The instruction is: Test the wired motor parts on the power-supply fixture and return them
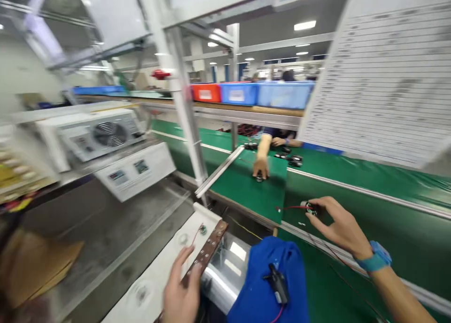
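A long green conveyor belt (369, 182) runs across the right half of the view, its metal edge rail (352, 186) cutting diagonally through it; a green mat (246, 187) lies on the near side of the belt, with open green surface around it; to the left stands a grey bench (105, 229) bearing a white machine with a fan grille (109, 134); above the belt a shelf carries blue and red bins (246, 93); a large printed sheet (387, 74) hangs at upper right. A blue cloth (268, 285) lies at the bottom centre. A white fixture plate (169, 262) stretches toward the near edge, with a brown drilled strip (207, 250) along its right side; the left hand (181, 295) rests on this strip, fingers loosely spread, thumb on the plate, gripping nothing that can be seen. The right hand (340, 226), a blue wristband (377, 257) behind it, reaches out over the belt's near rail; thumb and forefinger pinch a small round part (309, 207) with a red wire (289, 207) trailing left. Farther off, a co-worker's hand (261, 165) presses a small dark piece on the mat.
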{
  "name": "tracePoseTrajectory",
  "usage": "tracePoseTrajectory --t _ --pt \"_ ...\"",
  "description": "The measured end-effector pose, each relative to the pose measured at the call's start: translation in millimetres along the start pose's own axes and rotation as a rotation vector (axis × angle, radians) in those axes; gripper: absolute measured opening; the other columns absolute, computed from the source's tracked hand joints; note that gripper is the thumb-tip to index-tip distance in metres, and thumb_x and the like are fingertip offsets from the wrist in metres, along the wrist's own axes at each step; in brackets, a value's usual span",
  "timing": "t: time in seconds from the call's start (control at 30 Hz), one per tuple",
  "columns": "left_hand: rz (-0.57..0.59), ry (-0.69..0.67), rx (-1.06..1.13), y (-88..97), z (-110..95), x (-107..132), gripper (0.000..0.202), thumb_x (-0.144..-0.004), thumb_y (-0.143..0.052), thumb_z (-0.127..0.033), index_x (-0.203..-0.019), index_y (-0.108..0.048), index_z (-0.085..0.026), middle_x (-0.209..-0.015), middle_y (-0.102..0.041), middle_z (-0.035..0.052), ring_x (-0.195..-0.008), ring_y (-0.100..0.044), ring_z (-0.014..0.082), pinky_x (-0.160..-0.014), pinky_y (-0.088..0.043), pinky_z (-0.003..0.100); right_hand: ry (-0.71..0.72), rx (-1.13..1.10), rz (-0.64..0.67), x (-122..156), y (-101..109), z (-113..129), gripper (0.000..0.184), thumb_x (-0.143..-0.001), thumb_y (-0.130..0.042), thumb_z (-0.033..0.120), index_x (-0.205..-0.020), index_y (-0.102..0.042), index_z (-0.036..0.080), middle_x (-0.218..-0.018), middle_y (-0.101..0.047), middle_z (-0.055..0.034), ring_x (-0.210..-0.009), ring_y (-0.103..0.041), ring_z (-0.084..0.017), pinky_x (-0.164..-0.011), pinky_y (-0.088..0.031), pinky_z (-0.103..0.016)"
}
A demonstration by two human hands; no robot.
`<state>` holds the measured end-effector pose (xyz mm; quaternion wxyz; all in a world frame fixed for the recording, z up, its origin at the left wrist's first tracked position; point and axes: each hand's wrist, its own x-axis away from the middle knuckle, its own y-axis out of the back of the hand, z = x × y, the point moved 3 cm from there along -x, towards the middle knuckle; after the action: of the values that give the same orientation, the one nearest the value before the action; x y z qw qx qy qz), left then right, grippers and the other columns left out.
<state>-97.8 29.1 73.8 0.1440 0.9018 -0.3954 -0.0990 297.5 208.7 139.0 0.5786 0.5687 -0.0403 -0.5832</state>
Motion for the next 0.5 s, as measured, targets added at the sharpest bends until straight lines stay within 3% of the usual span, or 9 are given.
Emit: tracePoseTrajectory --t 0.1,0.13,0.2,0.27,0.3,0.4,0.5 --pt "0.101 -0.264 0.040 -1.0 -31.2 14.3 0.068 -0.079 -0.067 -0.037 -0.143 -0.048 -0.023 -0.153 -0.045 0.0090 -0.143 -0.036 0.0293 -0.120 -0.025 0.044 0.254 -0.270 0.140 -32.2 -44.6 104.2 0.029 -0.088 -0.062 0.039 -0.116 -0.061 0.031 -0.095 -0.064 -0.0091 -0.082 -0.062 -0.022 -0.070 -0.053 -0.034" --pt "0.117 -0.297 0.026 0.2 -35.6 17.0 0.072 -0.078 -0.069 -0.037 -0.145 -0.045 -0.022 -0.154 -0.043 0.0107 -0.143 -0.035 0.0304 -0.119 -0.025 0.044 0.323 -0.360 0.188 -39.8 -64.4 134.4 0.032 -0.088 -0.062 0.037 -0.119 -0.059 0.031 -0.096 -0.064 -0.0087 -0.083 -0.062 -0.022 -0.069 -0.053 -0.033" --pt "0.127 -0.227 -0.021 10.5 -29.2 20.7 0.054 -0.084 -0.064 -0.036 -0.135 -0.054 -0.021 -0.140 -0.057 0.0140 -0.130 -0.051 0.0318 -0.109 -0.037 0.044 0.423 -0.507 0.277 -50.0 -113.9 188.6 0.038 -0.090 -0.060 0.033 -0.128 -0.055 0.029 -0.097 -0.062 -0.0079 -0.083 -0.061 -0.021 -0.071 -0.053 -0.032" --pt "0.097 -0.052 -0.049 32.1 -4.4 27.5 0.028 -0.090 -0.051 -0.035 -0.110 -0.065 -0.021 -0.107 -0.072 0.0134 -0.099 -0.066 0.0292 -0.087 -0.047 0.039 0.485 -0.593 0.389 -50.9 -176.0 237.8 0.039 -0.092 -0.056 0.031 -0.131 -0.054 0.026 -0.098 -0.061 -0.0074 -0.084 -0.061 -0.020 -0.074 -0.052 -0.032" --pt "0.072 0.037 -0.044 45.6 12.5 33.7 0.024 -0.092 -0.046 -0.035 -0.098 -0.065 -0.021 -0.088 -0.072 0.0105 -0.083 -0.067 0.0264 -0.077 -0.047 0.036 0.500 -0.608 0.452 -47.2 -209.7 261.1 0.037 -0.092 -0.054 0.030 -0.129 -0.055 0.024 -0.098 -0.061 -0.0073 -0.085 -0.061 -0.020 -0.075 -0.052 -0.032" --pt "0.029 0.238 0.085 83.9 69.1 62.9 0.030 -0.091 -0.042 -0.048 -0.082 -0.055 -0.022 -0.055 -0.056 -0.0008 -0.053 -0.056 0.0185 -0.059 -0.041 0.030 0.505 -0.527 0.672 -20.0 -307.5 323.8 0.028 -0.090 -0.056 0.027 -0.116 -0.062 0.019 -0.099 -0.061 -0.0079 -0.085 -0.061 -0.019 -0.079 -0.049 -0.030" --pt "0.082 0.428 0.335 106.1 120.8 100.8 0.046 -0.083 -0.047 -0.068 -0.081 -0.051 -0.022 -0.047 -0.050 -0.0060 -0.042 -0.048 0.0135 -0.050 -0.033 0.025 0.513 -0.365 0.879 19.0 -376.3 369.9 0.021 -0.087 -0.059 0.024 -0.106 -0.065 0.016 -0.101 -0.063 -0.0088 -0.086 -0.062 -0.019 -0.080 -0.046 -0.027"
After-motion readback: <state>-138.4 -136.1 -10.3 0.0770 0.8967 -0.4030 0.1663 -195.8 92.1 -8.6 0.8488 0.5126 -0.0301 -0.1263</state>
